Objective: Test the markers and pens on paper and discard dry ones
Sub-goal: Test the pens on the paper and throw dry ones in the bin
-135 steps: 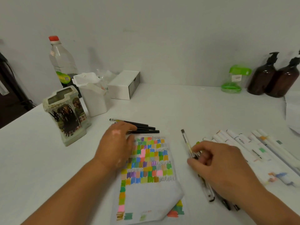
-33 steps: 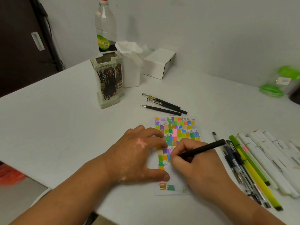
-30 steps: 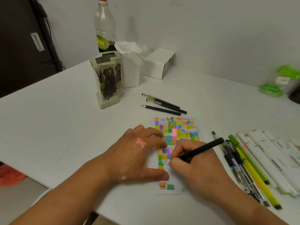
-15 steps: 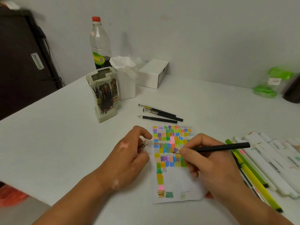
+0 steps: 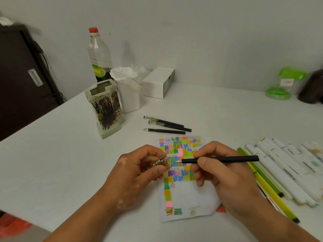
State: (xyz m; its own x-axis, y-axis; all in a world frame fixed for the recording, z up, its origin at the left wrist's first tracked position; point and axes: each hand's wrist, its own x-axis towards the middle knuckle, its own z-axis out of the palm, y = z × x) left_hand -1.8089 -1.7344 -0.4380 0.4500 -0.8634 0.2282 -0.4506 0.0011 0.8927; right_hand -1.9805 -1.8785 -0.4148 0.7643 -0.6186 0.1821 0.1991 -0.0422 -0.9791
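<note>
A sheet of paper [image 5: 189, 196] covered with coloured test patches and black squiggles lies in front of me on the white table [image 5: 52, 163]. My right hand [image 5: 225, 173] holds a black pen [image 5: 225, 159] level above the paper, its bare tip pointing left. My left hand [image 5: 134, 173] pinches the pen's small cap [image 5: 160, 161] a short way from that tip. Three black pens [image 5: 167, 125] lie beyond the paper. A row of white markers [image 5: 286, 163] and green pens [image 5: 265, 186] lies on the right.
A decorated pen holder [image 5: 104, 109], a white container [image 5: 127, 91], a clear bottle [image 5: 98, 53] and a white box [image 5: 158, 82] stand at the back left. A green-lidded jar [image 5: 283, 84] and a dark bottle [image 5: 311, 89] stand at the back right. The table edge runs along the left.
My right hand has lifted the black pen off the paper and turned it level. My left hand has left the paper and now pinches the cap by the pen's tip.
</note>
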